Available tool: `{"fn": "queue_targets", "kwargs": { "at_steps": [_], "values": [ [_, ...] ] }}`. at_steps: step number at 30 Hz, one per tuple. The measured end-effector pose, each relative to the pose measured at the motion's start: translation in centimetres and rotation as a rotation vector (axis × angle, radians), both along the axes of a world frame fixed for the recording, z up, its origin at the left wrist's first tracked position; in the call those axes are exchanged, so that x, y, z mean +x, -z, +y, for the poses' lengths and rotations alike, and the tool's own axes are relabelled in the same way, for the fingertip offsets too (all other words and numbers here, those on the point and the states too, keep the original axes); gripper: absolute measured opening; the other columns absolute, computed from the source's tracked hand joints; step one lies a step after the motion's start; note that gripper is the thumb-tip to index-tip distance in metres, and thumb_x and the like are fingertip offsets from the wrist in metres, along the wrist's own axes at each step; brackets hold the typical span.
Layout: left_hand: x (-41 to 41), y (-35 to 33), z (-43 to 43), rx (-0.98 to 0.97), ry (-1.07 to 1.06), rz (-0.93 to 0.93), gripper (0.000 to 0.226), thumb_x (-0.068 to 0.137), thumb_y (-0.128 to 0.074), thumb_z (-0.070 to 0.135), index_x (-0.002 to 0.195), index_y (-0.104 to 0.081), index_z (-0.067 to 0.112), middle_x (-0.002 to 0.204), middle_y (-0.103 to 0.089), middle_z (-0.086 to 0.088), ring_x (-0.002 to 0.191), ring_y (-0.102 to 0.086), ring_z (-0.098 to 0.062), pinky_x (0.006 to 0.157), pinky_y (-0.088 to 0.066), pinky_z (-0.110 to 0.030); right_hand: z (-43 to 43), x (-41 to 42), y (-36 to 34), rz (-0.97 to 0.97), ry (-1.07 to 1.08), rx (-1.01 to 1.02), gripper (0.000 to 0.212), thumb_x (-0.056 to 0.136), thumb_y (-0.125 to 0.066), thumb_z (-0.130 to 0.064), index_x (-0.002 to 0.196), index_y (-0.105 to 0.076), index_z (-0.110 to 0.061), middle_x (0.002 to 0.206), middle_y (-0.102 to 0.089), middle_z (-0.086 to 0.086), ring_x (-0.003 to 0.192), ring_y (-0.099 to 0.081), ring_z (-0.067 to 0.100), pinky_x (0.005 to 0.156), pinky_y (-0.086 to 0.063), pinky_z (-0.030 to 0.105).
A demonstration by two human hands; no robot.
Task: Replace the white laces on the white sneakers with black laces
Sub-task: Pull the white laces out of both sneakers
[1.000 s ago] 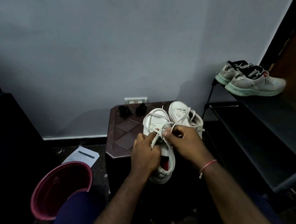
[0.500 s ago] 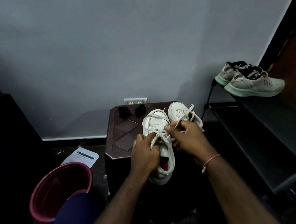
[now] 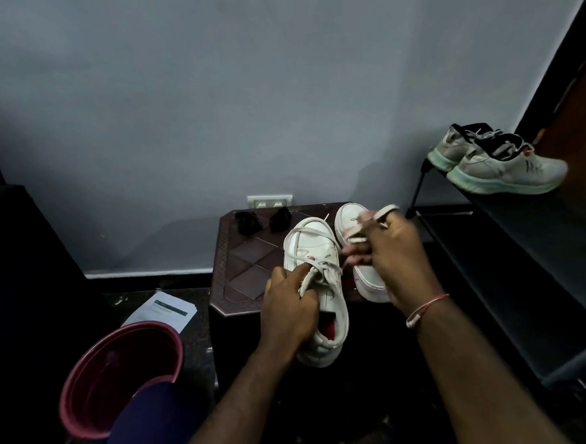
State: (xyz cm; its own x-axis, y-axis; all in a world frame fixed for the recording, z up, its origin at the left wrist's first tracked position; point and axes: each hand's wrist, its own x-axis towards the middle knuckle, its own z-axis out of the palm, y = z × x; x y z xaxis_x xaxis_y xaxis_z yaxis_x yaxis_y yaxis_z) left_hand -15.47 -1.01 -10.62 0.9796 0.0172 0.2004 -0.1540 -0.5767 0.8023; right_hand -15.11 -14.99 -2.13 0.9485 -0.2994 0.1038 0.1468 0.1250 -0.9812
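**White lace being drawn from the left sneaker**

The left hand [image 3: 290,311] is closed around the tongue and eyelet area of the left sneaker [image 3: 315,251], evidently to pin it against the pull. The right hand [image 3: 394,253] is raised over the right sneaker [image 3: 348,223], and a white lace [image 3: 387,210], blurred there, is pinched in its fingers. A strand is seen running back to the left sneaker's eyelets, so unlacing is judged to be under way.

Both sneakers are stood with toes far on a small brown table [image 3: 243,269]. 2 bundled black laces [image 3: 247,222] are laid at its far-left edge, within reach but not yet used.

A maroon bucket [image 3: 122,366] and a printed sheet [image 3: 163,310] are seen on the floor at left. 2 grey running shoes [image 3: 508,171] are kept on a rack [image 3: 526,242] at right.
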Motion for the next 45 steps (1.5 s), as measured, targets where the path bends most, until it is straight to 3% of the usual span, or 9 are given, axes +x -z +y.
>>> {"fn": "queue_targets", "kwargs": {
  "at_steps": [8,12,16,19,23,30,35,40,45],
  "values": [
    [-0.1,0.1,0.0,0.010,0.003,-0.003,0.051,0.070,-0.039,0.029,0.114,-0.063,0.033,0.091,-0.042,0.003,0.095,-0.049,-0.022,0.081,-0.043,-0.033,0.6,-0.2,5.0,0.141,-0.104,-0.591,0.009,0.089,-0.065,-0.015,0.082,-0.068,-0.011,0.074,-0.071,0.001,0.067,-0.066,0.014,0.068,-0.054,0.029],
    [-0.1,0.0,0.0,0.004,0.000,0.004,0.056,0.068,-0.038,0.029,0.118,-0.063,0.034,0.094,-0.042,0.002,0.099,-0.048,-0.022,0.086,-0.043,-0.034,0.6,1.2,2.6,0.167,-0.119,-0.315,0.021,0.098,-0.050,-0.004,0.078,-0.054,-0.006,0.067,-0.058,0.010,0.046,-0.051,0.012,0.045,-0.047,0.024],
    [-0.2,-0.2,-0.1,-0.002,0.004,0.006,0.056,0.069,-0.040,0.029,0.120,-0.062,0.035,0.095,-0.044,0.003,0.099,-0.048,-0.020,0.087,-0.043,-0.033,-0.4,3.9,-0.9,-0.016,-0.073,-0.227,0.005,0.093,-0.059,-0.006,0.095,-0.059,-0.002,0.077,-0.064,0.011,0.065,-0.064,0.018,0.065,-0.058,0.031],
    [-0.2,-0.2,0.0,-0.011,0.001,0.003,0.056,0.069,-0.040,0.030,0.120,-0.062,0.034,0.096,-0.045,0.003,0.100,-0.049,-0.019,0.085,-0.043,-0.031,-1.1,5.4,-1.7,0.157,-0.218,-0.500,0.015,0.084,-0.071,-0.012,0.093,-0.065,-0.001,0.085,-0.068,0.017,0.081,-0.066,0.024,0.086,-0.056,0.049],
    [-0.3,-0.3,0.1,-0.045,0.004,0.017,0.057,0.068,-0.042,0.032,0.121,-0.062,0.034,0.095,-0.047,0.003,0.097,-0.052,-0.020,0.085,-0.045,-0.033,-1.1,5.6,-0.9,0.252,-0.105,-0.825,0.027,0.078,-0.072,-0.023,0.080,-0.066,0.003,0.077,-0.071,0.019,0.079,-0.070,0.035,0.081,-0.055,0.055],
    [0.4,-1.0,0.0,-0.252,0.002,0.108,0.042,0.065,-0.051,0.030,0.102,-0.069,0.037,0.096,-0.054,-0.003,0.094,-0.059,-0.022,0.087,-0.048,-0.034,2.4,-0.5,3.2,0.240,-0.142,-0.614,0.042,0.087,-0.063,-0.013,0.128,-0.054,-0.012,0.113,-0.060,-0.001,0.104,-0.057,0.010,0.096,-0.045,0.023],
    [0.7,-0.9,0.3,-0.387,0.030,0.099,0.033,0.077,-0.068,0.008,0.103,-0.070,0.029,0.095,-0.059,-0.003,0.079,-0.058,-0.003,0.071,-0.044,-0.009,3.9,-1.3,5.3,0.076,0.077,-0.584,0.038,0.078,-0.065,-0.011,0.115,-0.059,-0.016,0.116,-0.054,-0.002,0.107,-0.056,0.014,0.100,-0.045,0.031],
    [1.2,-0.6,1.0,-0.505,0.080,0.166,0.033,0.060,-0.067,0.019,0.091,-0.071,0.030,0.099,-0.070,-0.011,0.088,-0.067,-0.021,0.082,-0.055,-0.037,2.8,-1.8,5.8,0.019,0.029,-0.751,0.031,0.072,-0.069,-0.013,0.102,-0.060,-0.016,0.106,-0.053,-0.002,0.093,-0.058,0.013,0.088,-0.048,0.025],
    [1.3,-0.9,1.5,-0.605,0.137,0.239,0.021,0.076,-0.075,0.016,0.094,-0.068,0.009,0.091,-0.071,-0.015,0.079,-0.064,-0.016,0.067,-0.052,-0.027,2.1,-1.2,6.2,0.097,0.080,-0.638,0.015,0.081,-0.062,-0.009,0.096,-0.065,-0.013,0.093,-0.068,0.001,0.088,-0.063,0.017,0.082,-0.052,0.035]
  ]
}}
